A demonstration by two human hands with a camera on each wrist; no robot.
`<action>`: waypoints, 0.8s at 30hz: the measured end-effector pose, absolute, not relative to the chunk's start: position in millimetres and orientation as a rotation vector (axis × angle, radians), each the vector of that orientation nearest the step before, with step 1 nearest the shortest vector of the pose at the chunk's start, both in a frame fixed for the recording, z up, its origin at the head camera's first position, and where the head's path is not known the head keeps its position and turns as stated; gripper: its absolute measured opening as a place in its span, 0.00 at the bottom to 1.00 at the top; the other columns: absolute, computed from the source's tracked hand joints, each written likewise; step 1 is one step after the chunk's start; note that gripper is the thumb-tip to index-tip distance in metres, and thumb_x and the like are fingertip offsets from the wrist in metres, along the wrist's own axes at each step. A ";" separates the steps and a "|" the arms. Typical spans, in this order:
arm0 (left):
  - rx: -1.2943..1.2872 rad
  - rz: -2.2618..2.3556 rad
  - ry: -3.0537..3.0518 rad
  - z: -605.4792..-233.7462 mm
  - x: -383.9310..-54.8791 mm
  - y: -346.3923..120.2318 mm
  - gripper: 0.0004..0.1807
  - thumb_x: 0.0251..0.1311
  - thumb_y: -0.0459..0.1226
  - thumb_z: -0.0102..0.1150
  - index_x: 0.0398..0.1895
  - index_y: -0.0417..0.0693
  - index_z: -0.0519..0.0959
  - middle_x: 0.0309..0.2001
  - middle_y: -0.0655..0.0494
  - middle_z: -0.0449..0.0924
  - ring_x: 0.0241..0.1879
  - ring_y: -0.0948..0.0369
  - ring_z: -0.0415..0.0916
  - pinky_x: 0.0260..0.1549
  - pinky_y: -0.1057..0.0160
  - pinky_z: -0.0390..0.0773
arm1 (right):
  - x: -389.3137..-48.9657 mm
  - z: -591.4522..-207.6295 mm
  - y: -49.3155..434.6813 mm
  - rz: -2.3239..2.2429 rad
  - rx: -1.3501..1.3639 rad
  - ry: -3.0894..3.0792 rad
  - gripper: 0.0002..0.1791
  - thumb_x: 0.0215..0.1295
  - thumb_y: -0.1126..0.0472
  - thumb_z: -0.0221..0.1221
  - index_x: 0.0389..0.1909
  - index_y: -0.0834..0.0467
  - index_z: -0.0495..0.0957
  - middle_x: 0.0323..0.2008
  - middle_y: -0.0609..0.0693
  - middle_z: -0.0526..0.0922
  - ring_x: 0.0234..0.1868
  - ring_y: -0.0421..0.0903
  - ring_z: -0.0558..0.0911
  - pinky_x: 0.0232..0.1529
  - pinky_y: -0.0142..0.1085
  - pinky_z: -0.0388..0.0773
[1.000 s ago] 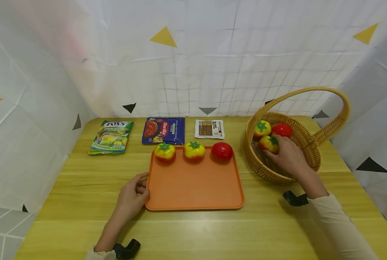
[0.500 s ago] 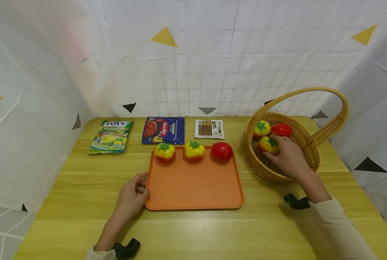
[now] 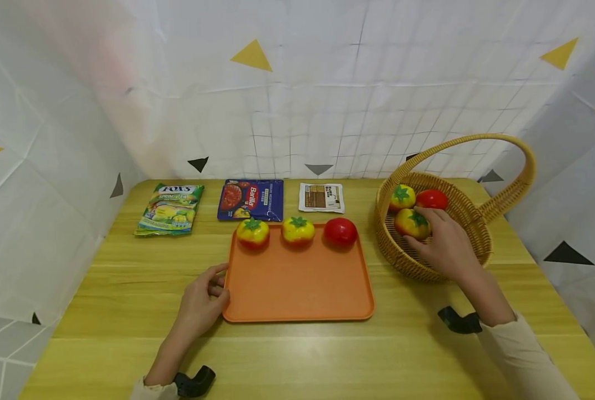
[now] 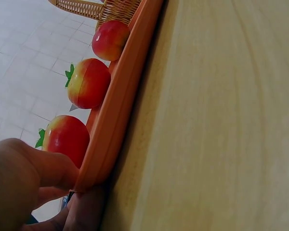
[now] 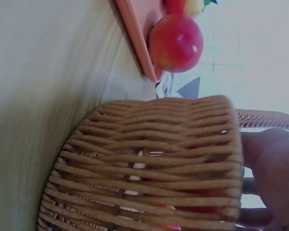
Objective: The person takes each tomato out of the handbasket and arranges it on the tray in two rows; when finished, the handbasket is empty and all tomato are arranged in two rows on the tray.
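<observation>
Where visible, reddish-yellow fruit, seemingly glossy.

From my end the tray at centre reads plain orange, the woven basket at right golden tan. I see its nearest fruit blend yellow into red under green. Streaky yellow wood grain covers the surface; black, grey and yellow triangles dot the white sheeting above.

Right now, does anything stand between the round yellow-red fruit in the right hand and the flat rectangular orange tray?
Yes: the left wall of the tan woven basket, with the fruit inside. Over that wall, nothing visible separates the right hand from the tray.
</observation>
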State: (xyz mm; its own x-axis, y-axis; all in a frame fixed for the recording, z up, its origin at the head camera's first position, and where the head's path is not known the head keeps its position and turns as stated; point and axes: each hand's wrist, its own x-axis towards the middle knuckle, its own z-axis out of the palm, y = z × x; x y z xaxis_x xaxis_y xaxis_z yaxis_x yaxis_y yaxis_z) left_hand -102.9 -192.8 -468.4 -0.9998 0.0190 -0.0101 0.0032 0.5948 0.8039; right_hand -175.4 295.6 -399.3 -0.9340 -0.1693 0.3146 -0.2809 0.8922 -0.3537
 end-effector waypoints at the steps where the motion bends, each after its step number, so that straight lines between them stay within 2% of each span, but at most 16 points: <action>1: 0.020 1.408 2.788 -468.2 -102.8 -192.8 0.30 0.57 0.28 0.61 0.66 0.47 0.74 0.41 0.50 0.81 0.36 0.59 0.81 0.32 0.63 0.79 | -173.6 -398.4 294.7 0.582 0.340 -2.774 0.36 0.54 0.61 0.73 0.63 0.68 0.72 0.57 0.69 0.74 0.52 0.69 0.75 0.48 0.64 0.71; 11: 0.042 1.425 2.795 -468.1 -102.9 -194.0 0.30 0.57 0.27 0.60 0.66 0.46 0.74 0.41 0.50 0.81 0.36 0.60 0.81 0.34 0.63 0.79 | -160.7 -390.1 283.8 0.586 0.396 -2.684 0.36 0.51 0.61 0.75 0.61 0.66 0.73 0.55 0.66 0.75 0.50 0.65 0.78 0.43 0.60 0.75; 24: 0.050 1.409 2.828 -469.3 -103.2 -192.9 0.29 0.56 0.28 0.61 0.65 0.45 0.75 0.40 0.50 0.82 0.35 0.60 0.81 0.34 0.62 0.79 | -144.8 -381.3 268.6 0.612 0.428 -2.627 0.38 0.50 0.60 0.76 0.63 0.65 0.74 0.57 0.67 0.74 0.50 0.66 0.78 0.41 0.62 0.76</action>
